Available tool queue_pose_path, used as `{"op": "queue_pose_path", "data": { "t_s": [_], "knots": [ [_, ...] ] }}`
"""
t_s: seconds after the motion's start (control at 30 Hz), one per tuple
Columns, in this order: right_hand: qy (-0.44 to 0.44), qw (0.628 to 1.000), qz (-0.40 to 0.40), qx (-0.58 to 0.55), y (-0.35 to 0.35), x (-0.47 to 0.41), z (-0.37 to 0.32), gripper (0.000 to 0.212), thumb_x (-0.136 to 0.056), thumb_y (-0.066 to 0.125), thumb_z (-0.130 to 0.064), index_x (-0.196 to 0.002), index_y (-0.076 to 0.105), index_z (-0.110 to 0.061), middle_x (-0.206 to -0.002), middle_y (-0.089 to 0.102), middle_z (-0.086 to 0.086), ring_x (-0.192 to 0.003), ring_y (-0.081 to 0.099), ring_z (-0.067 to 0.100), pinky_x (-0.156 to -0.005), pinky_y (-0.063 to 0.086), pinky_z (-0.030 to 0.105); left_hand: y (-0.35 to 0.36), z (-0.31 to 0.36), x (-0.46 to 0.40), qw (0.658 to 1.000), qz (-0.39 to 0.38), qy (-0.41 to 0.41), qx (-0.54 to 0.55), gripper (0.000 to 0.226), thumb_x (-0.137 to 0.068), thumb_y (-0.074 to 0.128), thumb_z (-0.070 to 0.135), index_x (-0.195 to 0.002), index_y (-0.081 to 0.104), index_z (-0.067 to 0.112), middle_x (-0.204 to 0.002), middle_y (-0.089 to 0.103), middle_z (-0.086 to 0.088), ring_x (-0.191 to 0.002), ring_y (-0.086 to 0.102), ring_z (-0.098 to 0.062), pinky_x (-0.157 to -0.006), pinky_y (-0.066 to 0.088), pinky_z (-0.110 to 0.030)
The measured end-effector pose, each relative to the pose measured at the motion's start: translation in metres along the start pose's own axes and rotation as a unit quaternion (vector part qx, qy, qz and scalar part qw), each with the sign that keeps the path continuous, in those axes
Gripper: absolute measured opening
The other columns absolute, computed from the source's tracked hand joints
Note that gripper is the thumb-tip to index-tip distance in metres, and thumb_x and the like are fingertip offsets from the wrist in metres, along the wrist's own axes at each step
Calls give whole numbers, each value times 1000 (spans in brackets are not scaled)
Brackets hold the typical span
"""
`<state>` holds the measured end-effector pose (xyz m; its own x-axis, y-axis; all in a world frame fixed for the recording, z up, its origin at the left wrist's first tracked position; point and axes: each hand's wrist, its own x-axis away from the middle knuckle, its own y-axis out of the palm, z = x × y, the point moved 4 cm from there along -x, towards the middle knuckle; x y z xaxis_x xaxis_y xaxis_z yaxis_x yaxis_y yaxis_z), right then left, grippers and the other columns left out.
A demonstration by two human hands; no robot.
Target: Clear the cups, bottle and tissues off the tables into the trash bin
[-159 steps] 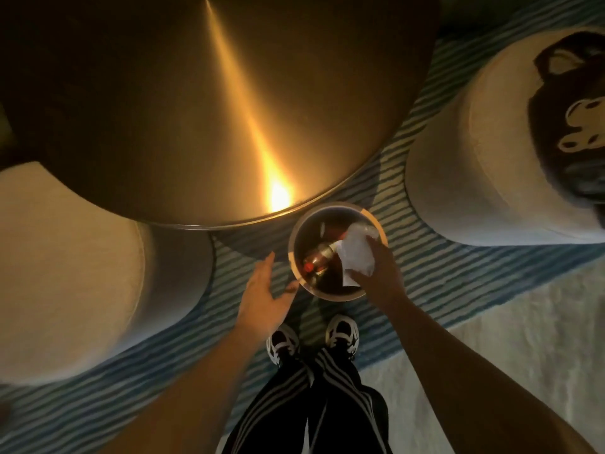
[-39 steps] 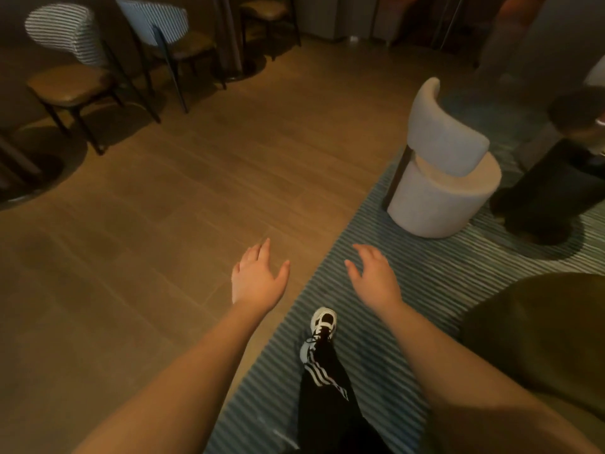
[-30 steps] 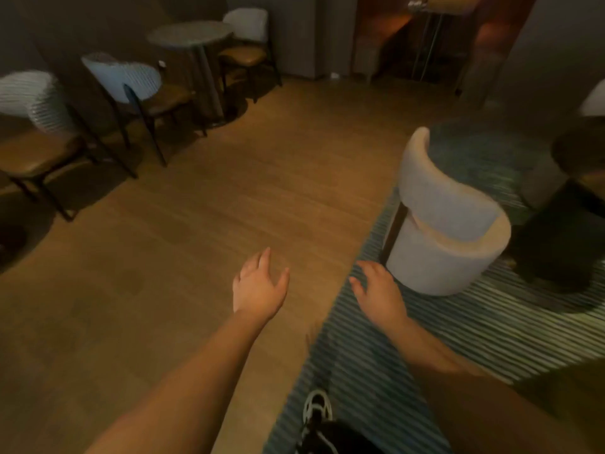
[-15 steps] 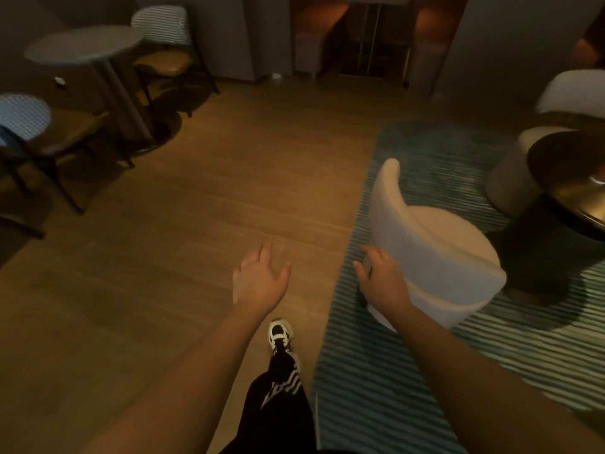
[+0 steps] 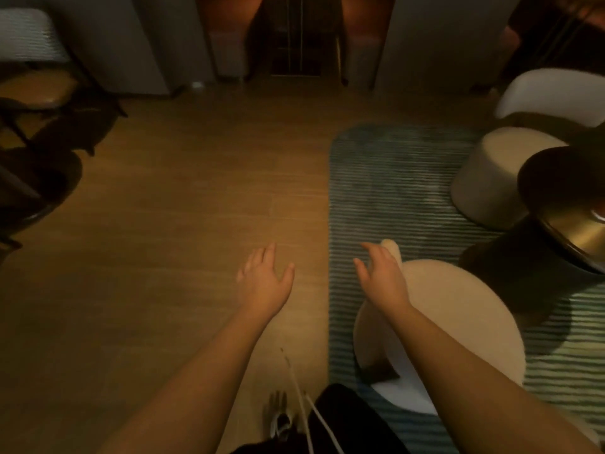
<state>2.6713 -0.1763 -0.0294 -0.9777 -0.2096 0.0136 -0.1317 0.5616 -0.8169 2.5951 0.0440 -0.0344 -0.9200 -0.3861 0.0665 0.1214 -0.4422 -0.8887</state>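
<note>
1. I see my left hand (image 5: 264, 283) and right hand (image 5: 381, 278) both spread open, holding nothing, touching nothing.
2. Left is over bare floor (image 5: 183, 224); right is over the rug (image 5: 386, 178) edge, just beside a stool (image 5: 458, 322).
3. Two stools and one table (image 5: 569, 204) on the right; no trash visible.

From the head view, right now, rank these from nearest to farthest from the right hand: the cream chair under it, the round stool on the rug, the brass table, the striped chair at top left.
1. Cream chair, directly under the right hand.
2. Round stool, ahead, right.
3. Brass table, far right; close to the stool's rank.
4. Striped chair, far top left.
</note>
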Motion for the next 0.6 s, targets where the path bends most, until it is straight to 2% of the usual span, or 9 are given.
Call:
{"op": "queue_pose_path", "data": {
  "t_s": [0.3,0.47,0.6],
  "knots": [
    [91,995,34,-4,5,-212,48,45,-96,49,-28,-137,44,-9,-139,46,10,-129,41,26,-106,33,37,57,59,-261,992,-62,106,-39,67,-93,39,55,-150,25,22,-154,33,-6,-143,25,-22,-115,21,-45],
    [156,986,49,-26,-28,-347,97,47,-98,44,-30,-141,38,-11,-145,39,9,-129,40,25,-104,35,41,90,148,-423,973,-109,196,-54,68,-93,37,57,-151,23,24,-155,31,-3,-144,22,-21,-115,21,-43],
    [207,973,95,-33,-78,-411,131,47,-98,44,-31,-141,38,-13,-144,40,6,-131,37,22,-106,35,39,107,246,-510,942,-161,287,-61,68,-95,32,60,-152,19,25,-156,27,-1,-144,19,-20,-115,21,-43]
  ]
}}
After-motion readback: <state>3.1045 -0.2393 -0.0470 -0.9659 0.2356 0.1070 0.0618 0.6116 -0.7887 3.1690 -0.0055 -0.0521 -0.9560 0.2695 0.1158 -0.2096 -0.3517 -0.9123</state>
